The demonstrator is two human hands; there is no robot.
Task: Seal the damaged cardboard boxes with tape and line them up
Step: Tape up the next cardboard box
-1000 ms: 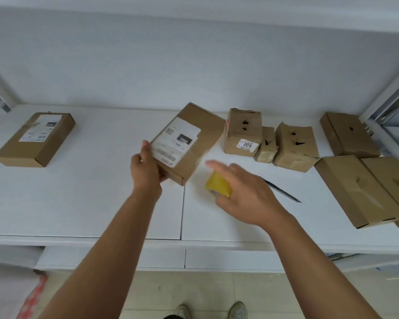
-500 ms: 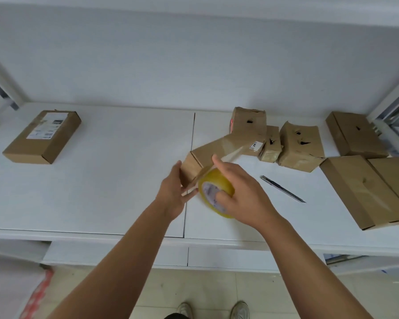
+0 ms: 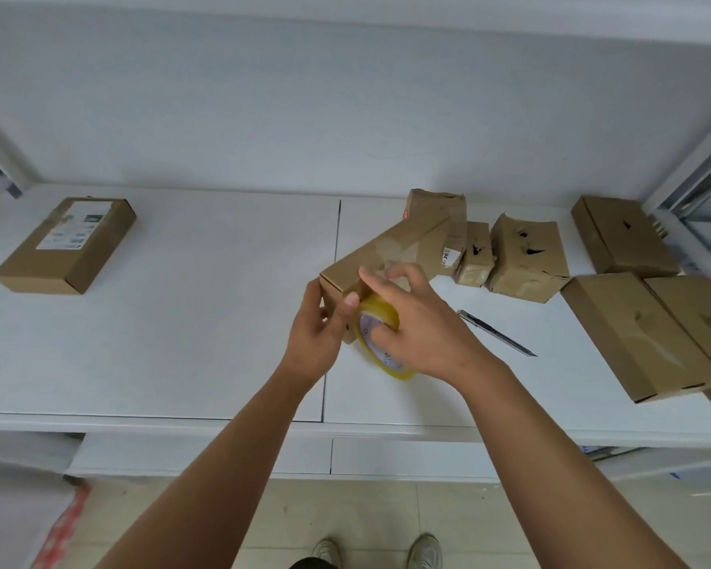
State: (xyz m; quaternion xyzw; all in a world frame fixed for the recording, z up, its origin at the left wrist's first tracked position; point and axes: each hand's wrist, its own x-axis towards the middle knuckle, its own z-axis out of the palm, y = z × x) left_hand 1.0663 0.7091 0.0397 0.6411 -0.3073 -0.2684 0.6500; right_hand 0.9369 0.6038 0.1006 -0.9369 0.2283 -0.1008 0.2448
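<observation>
Above the shelf (image 3: 181,342), box (image 3: 390,250) (long axis up-right), both hands gripping.

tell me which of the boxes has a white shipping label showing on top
The flat box lying alone at the far left of the shelf; the other boxes show plain or torn cardboard on top.

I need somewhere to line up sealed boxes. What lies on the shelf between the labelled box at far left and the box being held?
In the head view, only bare white shelf separates the labelled flat cardboard box from the held brown cardboard box.
</observation>
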